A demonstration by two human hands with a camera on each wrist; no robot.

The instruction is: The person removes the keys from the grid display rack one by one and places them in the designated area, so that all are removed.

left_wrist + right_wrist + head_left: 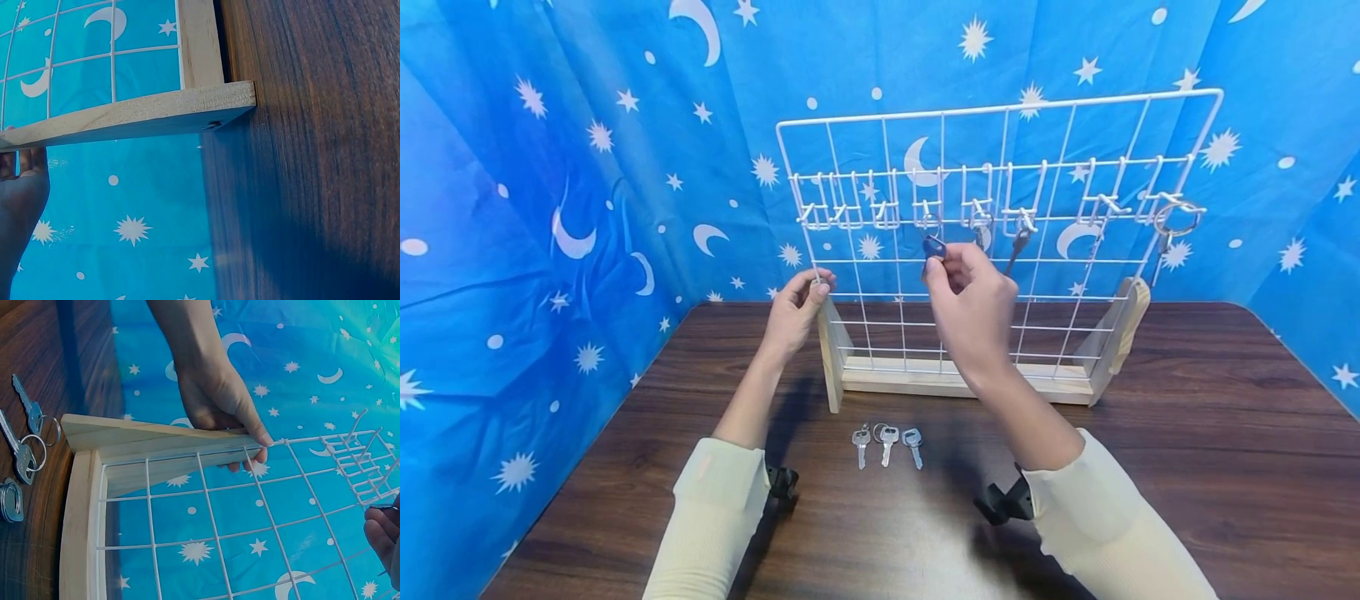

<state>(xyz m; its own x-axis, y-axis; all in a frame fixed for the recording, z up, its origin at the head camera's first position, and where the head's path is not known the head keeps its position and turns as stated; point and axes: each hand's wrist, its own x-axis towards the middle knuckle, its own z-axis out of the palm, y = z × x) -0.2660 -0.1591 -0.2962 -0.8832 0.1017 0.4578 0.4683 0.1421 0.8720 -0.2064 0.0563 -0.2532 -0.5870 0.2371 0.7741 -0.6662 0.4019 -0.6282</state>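
Note:
A white wire grid rack point(1000, 108) on a wooden stand point(966, 382) carries a row of hooks. My left hand point(795, 312) holds the rack's left edge at the top of the wooden side support point(128, 115); the right wrist view shows its thumb against the wire. Farther right, my right hand point(976, 304) pinches a key by its dark head point(934, 247), just below a hook; its ring point(928, 222) overlaps that hook. Fingers hide the rest of this key. To its right a dark key point(1018, 248) hangs from a hook, and a large ring point(1177, 218) hangs at the far right.
Three silver keys with rings, among them the middle key point(888, 443), lie in a row on the brown wooden table point(880, 533) before the stand. A blue cloth point(602, 275) with stars and moons stands behind and beside the table. Black wrist mounts sit below both sleeves.

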